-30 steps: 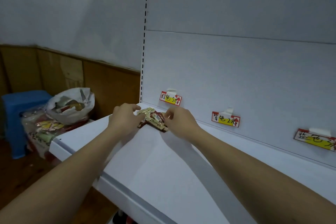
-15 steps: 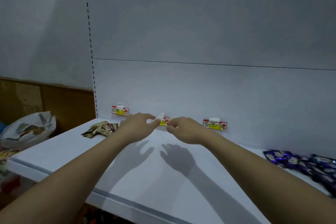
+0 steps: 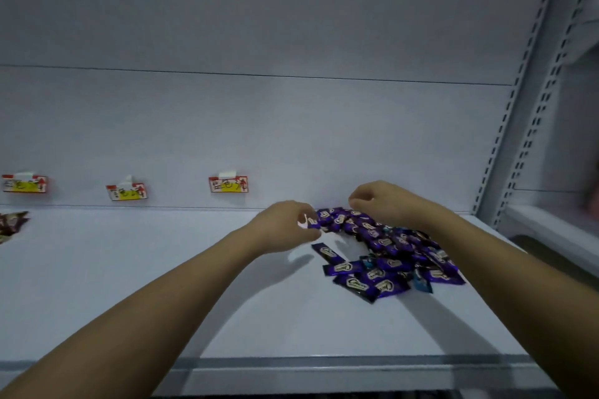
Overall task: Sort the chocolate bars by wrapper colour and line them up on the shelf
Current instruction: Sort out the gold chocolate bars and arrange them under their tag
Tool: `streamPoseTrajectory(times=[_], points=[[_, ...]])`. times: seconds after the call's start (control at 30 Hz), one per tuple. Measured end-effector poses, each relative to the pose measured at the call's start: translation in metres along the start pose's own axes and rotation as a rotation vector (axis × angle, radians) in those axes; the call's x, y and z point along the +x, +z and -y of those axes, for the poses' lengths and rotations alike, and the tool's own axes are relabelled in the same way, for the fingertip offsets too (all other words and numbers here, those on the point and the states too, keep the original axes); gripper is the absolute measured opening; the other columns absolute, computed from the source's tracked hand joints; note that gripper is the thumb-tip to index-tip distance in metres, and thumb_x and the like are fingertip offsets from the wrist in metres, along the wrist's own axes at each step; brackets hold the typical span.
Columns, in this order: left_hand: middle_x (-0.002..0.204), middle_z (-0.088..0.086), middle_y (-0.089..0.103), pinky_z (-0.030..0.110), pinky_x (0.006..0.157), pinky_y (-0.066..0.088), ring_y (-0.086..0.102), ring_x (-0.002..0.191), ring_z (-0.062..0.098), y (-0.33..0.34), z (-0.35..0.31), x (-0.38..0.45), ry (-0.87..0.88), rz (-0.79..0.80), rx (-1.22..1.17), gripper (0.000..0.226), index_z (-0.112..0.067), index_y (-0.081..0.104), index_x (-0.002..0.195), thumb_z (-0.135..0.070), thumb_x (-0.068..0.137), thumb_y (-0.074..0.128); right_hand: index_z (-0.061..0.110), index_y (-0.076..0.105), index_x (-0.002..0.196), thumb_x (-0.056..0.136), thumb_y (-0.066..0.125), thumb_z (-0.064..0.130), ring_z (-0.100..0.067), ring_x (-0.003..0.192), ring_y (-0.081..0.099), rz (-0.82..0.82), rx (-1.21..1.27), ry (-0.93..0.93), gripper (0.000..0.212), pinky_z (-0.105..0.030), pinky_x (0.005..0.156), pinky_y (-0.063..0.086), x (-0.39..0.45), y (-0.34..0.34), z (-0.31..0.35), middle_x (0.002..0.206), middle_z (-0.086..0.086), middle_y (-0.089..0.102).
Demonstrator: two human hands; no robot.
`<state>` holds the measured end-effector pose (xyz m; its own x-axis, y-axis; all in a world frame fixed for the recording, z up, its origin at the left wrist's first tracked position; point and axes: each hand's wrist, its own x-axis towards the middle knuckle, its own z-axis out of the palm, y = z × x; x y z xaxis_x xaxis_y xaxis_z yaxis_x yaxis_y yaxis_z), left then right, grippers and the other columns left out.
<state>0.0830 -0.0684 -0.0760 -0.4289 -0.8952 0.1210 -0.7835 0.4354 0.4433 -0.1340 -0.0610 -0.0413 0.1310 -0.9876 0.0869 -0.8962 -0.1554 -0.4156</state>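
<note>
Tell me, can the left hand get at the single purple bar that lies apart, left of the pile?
Probably yes. The left hand hovers just above that purple bar, and only bare shelf lies between. Its fingers seem to pinch another bar already, which may hinder.

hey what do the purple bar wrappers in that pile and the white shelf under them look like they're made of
Purple chocolate bar wrappers: probably thin glossy plastic or foil film; they glint and lie crinkled. White shelf board: likely painted sheet metal, smooth and matte, with soft shadows and a folded front lip; coated board can't be ruled out.
</note>
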Motion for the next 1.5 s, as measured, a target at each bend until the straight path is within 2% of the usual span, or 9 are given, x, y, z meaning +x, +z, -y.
streamPoseTrajectory(times=[0.13,0.33,0.5,0.73,0.93,1.03,1.1,1.2,1.5], points=[[0.113,-0.01,0.06,0.017,0.074,0.041,0.053,0.088,0.0,0.038,-0.028,0.026,0.095,0.165,-0.04,0.033,-0.032,0.064,0.119,-0.04,0.087,0.066,0.019,0.062,0.123,0.099,0.05,0.028,-0.019,0.108,0.057,-0.018,-0.003,0.094,0.029,-0.028,0.088,0.043,-0.014,-0.009,-0.057,0.126,-0.003,0.061],[0.138,0.0,0.052,0.027,0.099,0.038,0.049,0.121,0.016,0.064,-0.063,0.068,0.144,0.032,-0.056,0.048,-0.027,0.051,0.138,-0.04,0.092,0.061,0.014,0.057,0.13,0.098,0.044,0.021,-0.026,0.113,0.055,-0.148,-0.07,0.278,0.035,-0.034,0.092,0.045,-0.006,-0.014,-0.116,0.133,-0.009,0.057],[0.153,-0.007,0.035,0.041,0.115,0.029,0.033,0.14,0.018,0.092,-0.075,0.099,0.164,0.267,-0.008,0.082,-0.035,0.03,0.15,-0.059,0.081,0.066,0.012,0.055,0.13,0.097,0.043,0.051,-0.028,0.118,0.053,0.085,-0.298,0.333,0.053,-0.037,0.098,0.041,0.02,0.004,-0.122,0.132,-0.01,0.057],[0.136,-0.021,0.044,0.027,0.107,0.036,0.043,0.124,0.005,0.06,-0.035,0.1,0.038,0.387,-0.014,0.065,-0.045,0.047,0.137,-0.037,0.08,0.077,0.019,0.066,0.11,0.089,0.069,0.034,-0.016,0.07,0.063,0.16,0.017,0.154,0.026,-0.022,0.053,0.049,0.054,-0.004,-0.111,0.098,0.0,0.064],[0.13,-0.004,0.057,0.027,0.092,0.044,0.053,0.114,0.015,0.051,-0.023,0.095,-0.045,0.138,0.119,0.052,-0.033,0.064,0.122,0.002,0.086,0.053,0.025,0.065,0.116,0.094,0.061,0.028,-0.011,0.094,0.06,-0.001,0.135,-0.047,0.023,-0.026,0.077,0.05,0.049,0.016,-0.125,0.111,0.005,0.062],[0.119,-0.008,0.062,0.017,0.086,0.045,0.057,0.101,-0.003,0.056,-0.034,0.094,0.009,0.005,0.016,0.049,-0.03,0.068,0.115,0.004,0.089,0.044,0.026,0.068,0.109,0.092,0.064,0.031,-0.002,0.087,0.06,0.026,0.169,-0.126,0.018,-0.018,0.069,0.045,0.042,0.014,-0.122,0.102,0.013,0.064],[0.107,-0.016,0.065,0.016,0.083,0.046,0.057,0.086,-0.012,0.063,-0.039,0.093,0.082,0.039,-0.093,0.037,-0.034,0.069,0.11,-0.006,0.094,0.05,0.028,0.07,0.104,0.089,0.067,0.034,0.0,0.079,0.059,0.078,0.154,-0.159,0.016,-0.017,0.067,0.042,0.04,0.015,-0.116,0.093,0.015,0.065],[0.111,-0.018,0.065,0.022,0.09,0.046,0.058,0.1,-0.003,0.071,-0.038,0.092,0.123,0.169,-0.063,0.028,-0.037,0.067,0.113,-0.026,0.088,0.07,0.033,0.07,0.108,0.082,0.073,0.044,0.002,0.083,0.057,0.179,0.076,-0.166,0.028,-0.017,0.068,0.041,0.035,0.021,-0.11,0.097,0.017,0.064],[0.1,-0.008,0.067,0.025,0.082,0.051,0.061,0.096,0.01,0.043,-0.018,0.09,-0.03,0.173,-0.013,0.046,-0.034,0.068,0.102,0.003,0.083,0.05,0.022,0.07,0.104,0.09,0.065,0.021,-0.013,0.086,0.062,-0.017,0.04,-0.06,0.015,-0.029,0.075,0.053,0.041,0.011,-0.12,0.097,0.003,0.066]])
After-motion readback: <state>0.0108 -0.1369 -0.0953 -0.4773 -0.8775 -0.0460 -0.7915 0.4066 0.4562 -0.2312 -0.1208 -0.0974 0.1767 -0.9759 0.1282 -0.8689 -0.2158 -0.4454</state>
